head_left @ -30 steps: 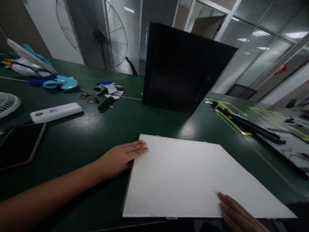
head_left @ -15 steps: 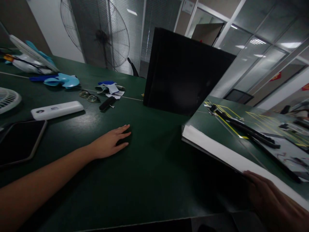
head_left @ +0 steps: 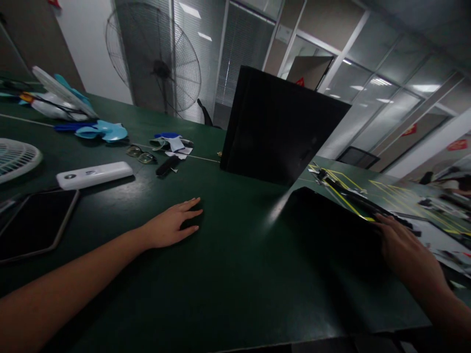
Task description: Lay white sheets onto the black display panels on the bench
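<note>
My left hand point(head_left: 171, 225) lies palm down on the dark green table point(head_left: 224, 284), fingers spread, holding nothing. At the right, my right hand point(head_left: 408, 252) grips the upper edge of a flat, black, panel-like thing point(head_left: 334, 235), its exact kind not clear. That thing is tilted; its lower part merges with dark shadow, so I cannot tell where it meets the table. Beyond the hands a large, black, rectangular thing point(head_left: 279, 127), shaped like a box or binder, stands upright and leans slightly.
On the left are a tablet point(head_left: 37, 223), a white oblong device point(head_left: 95, 175), glasses point(head_left: 142, 154), a dark pouch-like item point(head_left: 167, 165), small cloths and papers point(head_left: 172, 142), and light blue fan blades point(head_left: 103, 131). Yellow tape point(head_left: 344, 198) marks the table's right. A large fan point(head_left: 160, 68) stands behind.
My right hand has raised and turned the black panel-like thing, so its white side no longer shows. My left hand rests as before. The view has tipped slightly.
</note>
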`<action>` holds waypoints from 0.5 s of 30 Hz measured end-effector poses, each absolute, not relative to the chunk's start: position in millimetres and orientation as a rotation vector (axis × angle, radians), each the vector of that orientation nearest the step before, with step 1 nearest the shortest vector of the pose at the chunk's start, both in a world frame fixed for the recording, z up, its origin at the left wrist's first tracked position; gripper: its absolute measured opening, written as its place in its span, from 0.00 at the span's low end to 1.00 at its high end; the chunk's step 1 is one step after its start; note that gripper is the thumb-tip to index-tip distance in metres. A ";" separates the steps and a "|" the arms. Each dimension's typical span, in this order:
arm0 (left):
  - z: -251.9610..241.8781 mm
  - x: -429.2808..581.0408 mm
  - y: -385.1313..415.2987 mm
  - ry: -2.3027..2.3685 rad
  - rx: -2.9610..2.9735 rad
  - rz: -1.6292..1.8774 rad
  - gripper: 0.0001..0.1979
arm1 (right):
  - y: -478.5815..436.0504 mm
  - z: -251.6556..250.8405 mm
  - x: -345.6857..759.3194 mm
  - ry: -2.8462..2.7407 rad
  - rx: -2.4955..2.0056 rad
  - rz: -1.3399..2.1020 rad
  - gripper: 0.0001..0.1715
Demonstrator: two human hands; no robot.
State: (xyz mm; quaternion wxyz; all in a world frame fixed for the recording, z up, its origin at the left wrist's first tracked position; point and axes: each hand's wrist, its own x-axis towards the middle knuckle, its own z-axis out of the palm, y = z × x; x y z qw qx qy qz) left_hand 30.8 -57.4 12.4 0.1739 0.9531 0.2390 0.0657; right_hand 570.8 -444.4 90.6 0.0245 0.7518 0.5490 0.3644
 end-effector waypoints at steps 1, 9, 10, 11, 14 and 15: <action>12.2 29.9 -57.0 0.673 2.695 0.195 0.33 | -440.2 97.0 572.0 1.683 2.329 1.144 0.28; 8.5 25.9 -53.4 0.681 2.586 0.288 0.32 | -407.3 164.1 538.7 1.654 2.299 1.169 0.33; 7.3 26.3 -51.4 0.700 2.541 0.336 0.32 | -405.0 168.1 523.4 1.649 2.292 1.153 0.32; 6.1 26.7 -48.7 0.729 2.485 0.399 0.32 | -403.7 169.5 504.8 1.657 2.278 1.145 0.31; 2.5 26.9 -36.5 0.868 2.272 0.645 0.36 | -403.6 157.8 432.7 1.857 2.162 1.097 0.25; 1.3 26.3 -31.3 0.920 2.198 0.727 0.37 | -403.5 149.4 405.7 1.994 2.082 1.034 0.24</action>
